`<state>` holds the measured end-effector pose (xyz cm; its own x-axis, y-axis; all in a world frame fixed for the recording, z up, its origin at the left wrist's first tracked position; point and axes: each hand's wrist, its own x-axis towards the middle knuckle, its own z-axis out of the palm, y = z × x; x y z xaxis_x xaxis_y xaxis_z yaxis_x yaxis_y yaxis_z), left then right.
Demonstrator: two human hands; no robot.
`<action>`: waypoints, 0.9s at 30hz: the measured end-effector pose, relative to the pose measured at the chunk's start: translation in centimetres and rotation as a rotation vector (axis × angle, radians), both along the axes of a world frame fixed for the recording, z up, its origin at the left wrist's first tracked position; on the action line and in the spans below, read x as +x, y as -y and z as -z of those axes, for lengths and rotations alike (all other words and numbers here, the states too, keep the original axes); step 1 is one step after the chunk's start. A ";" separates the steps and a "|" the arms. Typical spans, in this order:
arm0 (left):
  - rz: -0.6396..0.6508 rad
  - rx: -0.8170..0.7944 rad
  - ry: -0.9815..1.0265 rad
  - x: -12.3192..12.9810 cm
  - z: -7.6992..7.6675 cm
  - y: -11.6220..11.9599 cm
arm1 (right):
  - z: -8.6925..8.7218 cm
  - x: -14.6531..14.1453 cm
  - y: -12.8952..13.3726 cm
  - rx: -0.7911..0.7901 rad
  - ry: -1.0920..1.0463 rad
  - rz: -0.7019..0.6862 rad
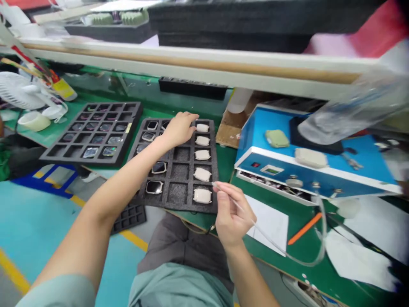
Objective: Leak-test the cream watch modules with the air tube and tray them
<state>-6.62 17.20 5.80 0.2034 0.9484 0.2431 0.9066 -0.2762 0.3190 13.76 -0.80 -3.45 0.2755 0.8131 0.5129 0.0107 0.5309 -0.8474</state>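
Observation:
A dark foam tray point(179, 207) lies in front of me. Its right column holds several pale watch cases point(202, 196), and its left column holds watch cases with dark screens point(154, 187). Over the far part of the tray is my left hand point(179, 129), thumb and fingers apart beside the farthest pale case; nothing shows between them. My right hand point(234, 213) is closed around a thin clear tube point(238, 205) at the tray's near right corner. The tube's tip points toward the pale cases without clearly touching one. It loops right toward the blue machine point(287, 166).
Another dark tray point(116, 158) with watch parts stands at the left, near a white fan point(19, 91) and a tape roll point(34, 121). A white paper point(271, 226) and an orange stick-like tool point(305, 229) lie at the right. A shelf edge point(198, 70) crosses behind.

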 end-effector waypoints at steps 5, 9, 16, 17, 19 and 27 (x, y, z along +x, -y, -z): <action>-0.058 -0.070 -0.105 -4.8 -0.6 16.2 | -0.7 0.0 0.7 -0.130 -0.089 0.018; -0.056 -0.146 -0.127 -5.4 1.0 22.8 | -0.7 -0.4 1.0 -0.097 -0.087 -0.006; -0.034 -0.123 -0.092 -4.9 0.7 22.5 | -0.6 -0.4 0.7 -0.073 -0.053 0.025; -0.054 -0.096 -0.043 -4.8 0.5 22.4 | -0.6 -0.4 0.7 -0.064 -0.052 0.024; -0.111 -0.035 0.139 -3.9 0.3 22.1 | -0.4 -0.5 0.5 -0.041 -0.052 0.018; -0.117 -0.118 1.064 5.5 5.3 17.9 | 0.3 -0.2 0.0 0.059 0.069 0.017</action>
